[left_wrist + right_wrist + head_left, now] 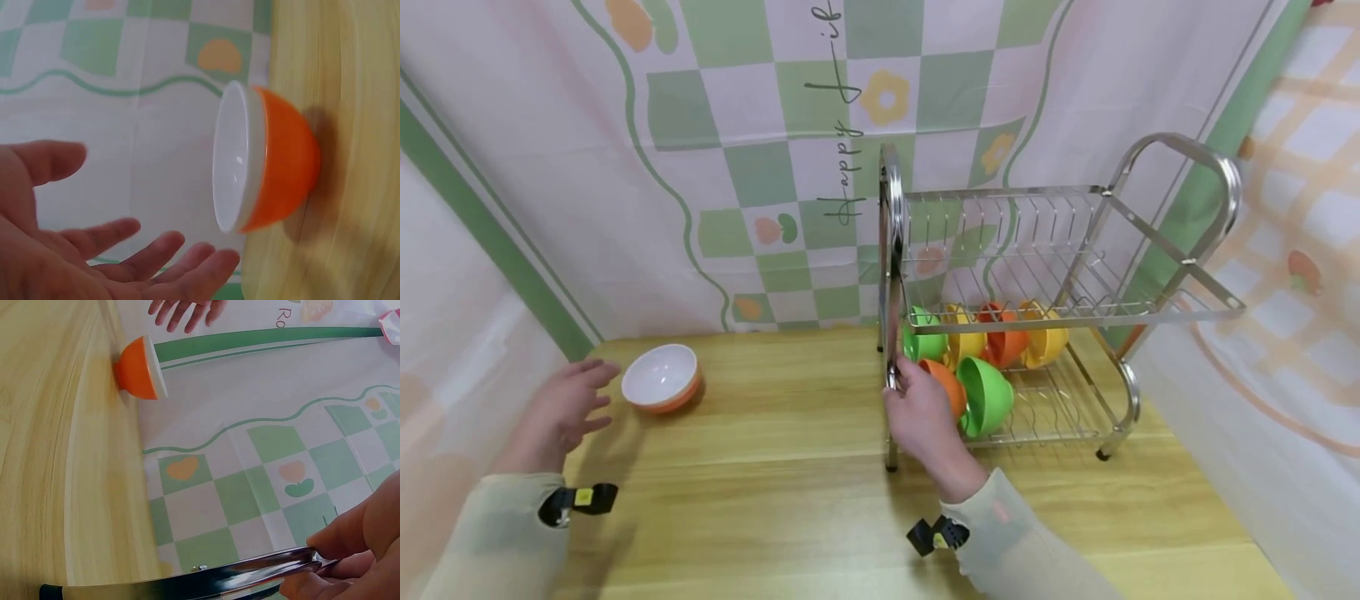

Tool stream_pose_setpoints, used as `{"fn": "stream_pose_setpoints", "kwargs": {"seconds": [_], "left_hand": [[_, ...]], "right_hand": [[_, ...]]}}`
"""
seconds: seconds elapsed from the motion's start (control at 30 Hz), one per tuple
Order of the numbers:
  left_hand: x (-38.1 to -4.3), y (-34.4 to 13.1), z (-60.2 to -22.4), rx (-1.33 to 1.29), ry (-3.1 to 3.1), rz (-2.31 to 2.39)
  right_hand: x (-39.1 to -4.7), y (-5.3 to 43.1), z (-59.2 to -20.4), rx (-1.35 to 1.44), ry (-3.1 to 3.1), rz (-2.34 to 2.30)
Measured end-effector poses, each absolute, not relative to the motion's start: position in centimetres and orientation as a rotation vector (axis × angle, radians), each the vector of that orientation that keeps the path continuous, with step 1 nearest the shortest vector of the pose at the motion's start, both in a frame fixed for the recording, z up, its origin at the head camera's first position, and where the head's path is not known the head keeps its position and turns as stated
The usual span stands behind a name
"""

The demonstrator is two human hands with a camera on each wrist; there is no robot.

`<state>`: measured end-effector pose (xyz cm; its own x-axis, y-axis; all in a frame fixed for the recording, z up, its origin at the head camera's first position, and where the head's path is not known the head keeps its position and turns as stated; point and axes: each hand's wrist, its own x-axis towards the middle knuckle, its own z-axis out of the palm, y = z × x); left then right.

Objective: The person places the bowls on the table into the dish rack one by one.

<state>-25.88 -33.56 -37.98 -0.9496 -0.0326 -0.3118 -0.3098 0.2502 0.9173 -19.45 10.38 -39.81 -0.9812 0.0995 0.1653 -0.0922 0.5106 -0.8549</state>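
An orange bowl with a white inside (660, 377) stands upright on the table at the left. Just left of it is my left hand (567, 408), fingers spread and apart from the bowl; the left wrist view shows the bowl (281, 159) beyond the fingertips. My right hand (922, 414) grips the near left upright of a two-tier metal dish rack (892, 283). In the right wrist view, thumb and fingers (340, 531) close round the shiny metal tube (250, 572). Beside that hand, an orange bowl (945, 387) and a green bowl (988, 397) lean on the lower tier.
Behind them on the lower tier stand a green bowl (925, 335), yellow bowls (1045, 343) and an orange-red bowl (1004, 340). Bare wire forms the upper tier (1000, 258). A patterned curtain (775, 208) hangs along the back of the wooden table (760, 500).
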Motion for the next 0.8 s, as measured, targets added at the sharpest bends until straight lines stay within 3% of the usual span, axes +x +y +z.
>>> {"fn": "stream_pose_setpoints", "kwargs": {"seconds": [0.47,0.8], "left_hand": [[-28.7,-36.3,-39.4,-0.269,2.048,1.694],[-29.7,-36.8,-41.7,-0.270,1.811,1.936]], "right_hand": [[-19.3,10.3,-39.5,0.000,-2.563,1.461],[-19.3,10.3,-39.4,-0.007,-2.556,1.482]]}}
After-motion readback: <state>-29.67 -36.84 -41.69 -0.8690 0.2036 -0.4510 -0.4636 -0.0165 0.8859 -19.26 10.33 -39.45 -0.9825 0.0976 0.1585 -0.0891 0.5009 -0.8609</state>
